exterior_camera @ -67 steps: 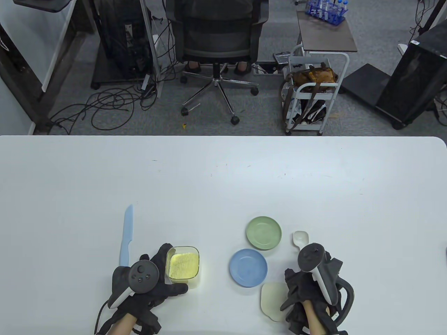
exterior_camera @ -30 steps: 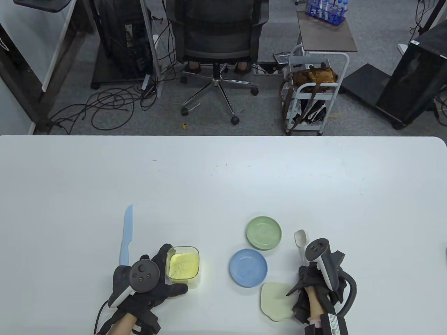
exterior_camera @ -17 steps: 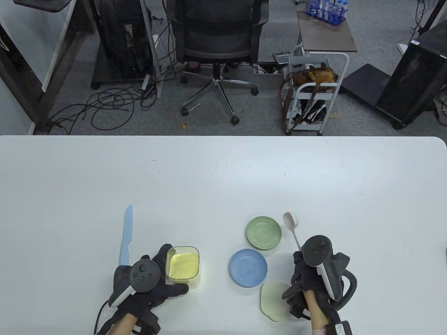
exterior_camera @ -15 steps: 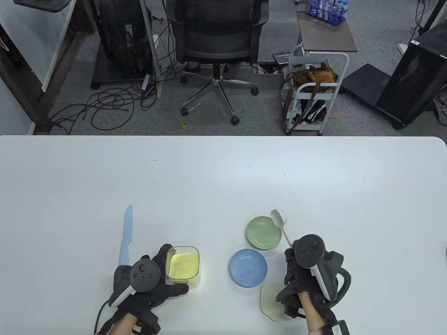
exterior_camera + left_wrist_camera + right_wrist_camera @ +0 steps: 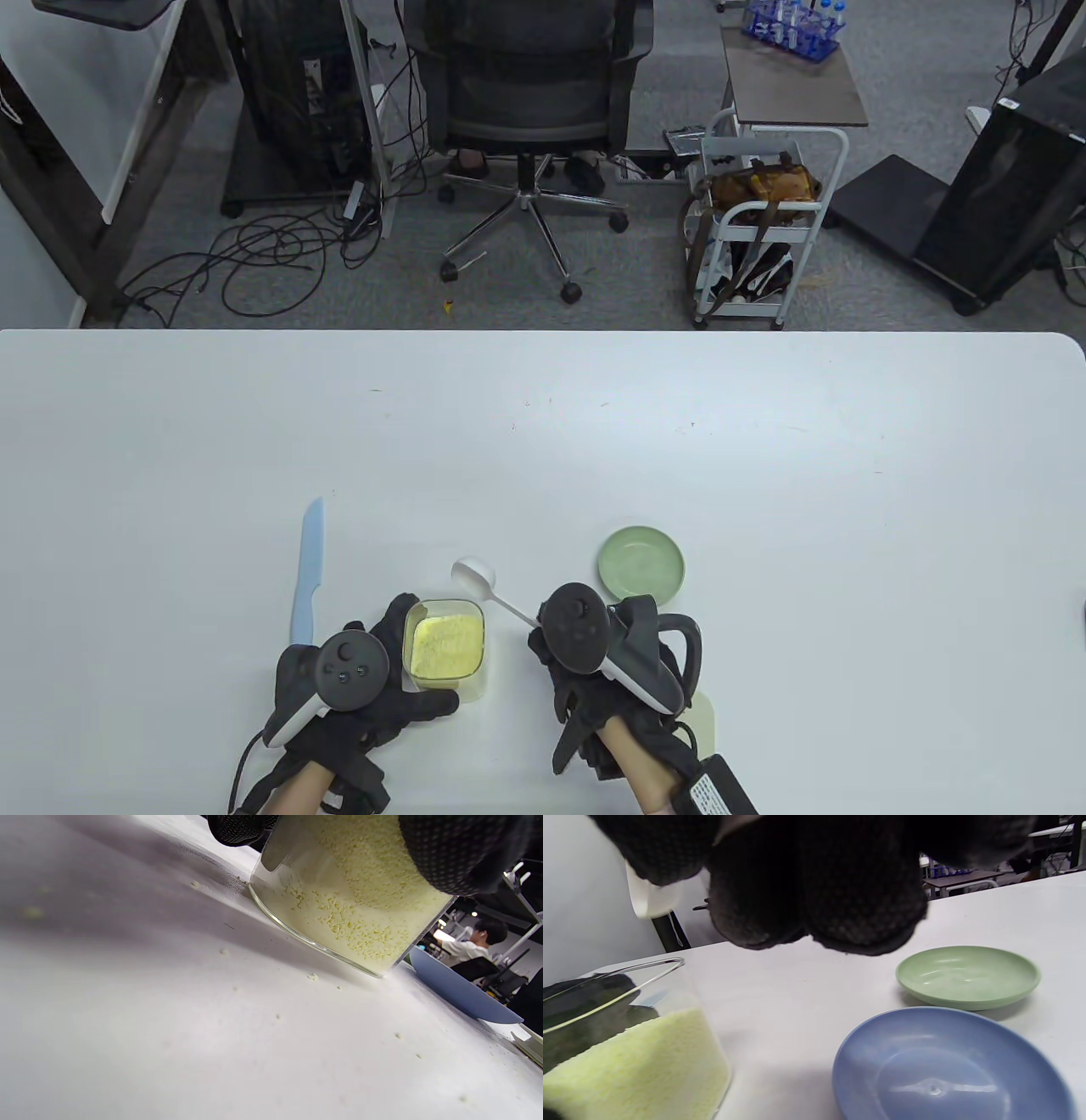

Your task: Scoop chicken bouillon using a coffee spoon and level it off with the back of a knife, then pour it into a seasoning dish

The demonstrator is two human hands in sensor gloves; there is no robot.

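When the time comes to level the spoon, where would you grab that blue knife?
Take the knife by its handle, the near end beside the left hand. It lies flat with the blade pointing away, so reach in from the near side, probably from above.

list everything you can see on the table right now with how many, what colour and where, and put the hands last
Knife: 1, light blue, flat, left of the tub.
Tub: 1, clear, holding yellow bouillon, near edge.
Spoon: 1, white, raised just right of the tub.
Dishes: 2; green right of centre, blue nearer, under the right hand.
Lid: 1, cream, mostly hidden by the right hand.
Left hand: black glove, grips the tub.
Right hand: black glove, holds the spoon.
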